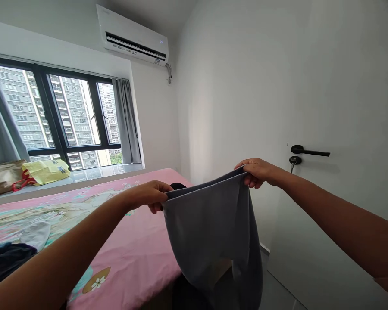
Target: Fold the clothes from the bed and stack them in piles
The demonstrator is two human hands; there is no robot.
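A pair of grey trousers (207,224) hangs in the air between my two hands, held up by the waist edge. My left hand (150,194) pinches the left end of that edge, and my right hand (257,171) grips the right end, a little higher. The waist opening faces up as a narrow slit, and the legs drop below, their lower ends out of the frame. Just behind my left hand shows a small black thing (178,186) whose kind I cannot make out.
A bed with a pink flowered sheet (142,249) fills the left. On it lie dark clothes (8,260) and a pale cloth piece (35,234). A yellow bag (47,171) and a brown paper bag (4,176) sit on the windowsill. A door with a black handle (313,152) stands right.
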